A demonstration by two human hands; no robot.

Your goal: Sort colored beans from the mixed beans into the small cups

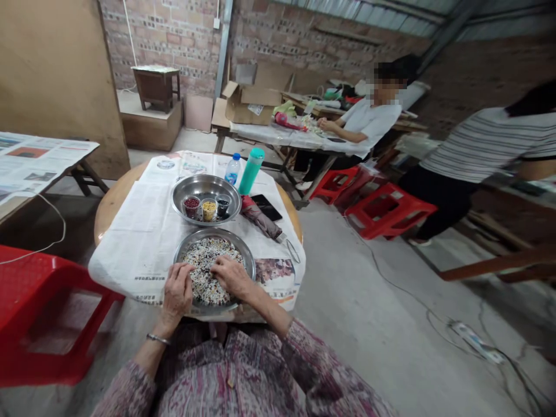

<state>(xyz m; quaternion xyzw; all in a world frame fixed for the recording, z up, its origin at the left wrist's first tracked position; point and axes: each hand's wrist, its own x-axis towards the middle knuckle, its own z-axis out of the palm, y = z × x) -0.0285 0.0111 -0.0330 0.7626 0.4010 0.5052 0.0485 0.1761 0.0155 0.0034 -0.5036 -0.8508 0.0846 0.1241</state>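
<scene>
A steel basin [252,253] near the table's front edge holds a spread of mixed grains and beans [207,260], white, black, yellow and reddish. My right hand [232,275] reaches in from the right, its fingertips pinched together down among the grains. At the basin's left rim is my left hand [178,288], fingers curled and closed; anything in them is too small to make out. Just behind stands a second steel basin [182,186] with three clear cups: red beans [191,207], yellow beans [209,209] and black beans [222,205].
Newspaper [143,231] covers the round table. A water bottle [233,169], a green bottle [252,171], a phone [267,207] and a folded umbrella [261,219] lie or stand beyond. Red stools [391,208] and two people are to the right; a power strip [475,341] lies on the floor.
</scene>
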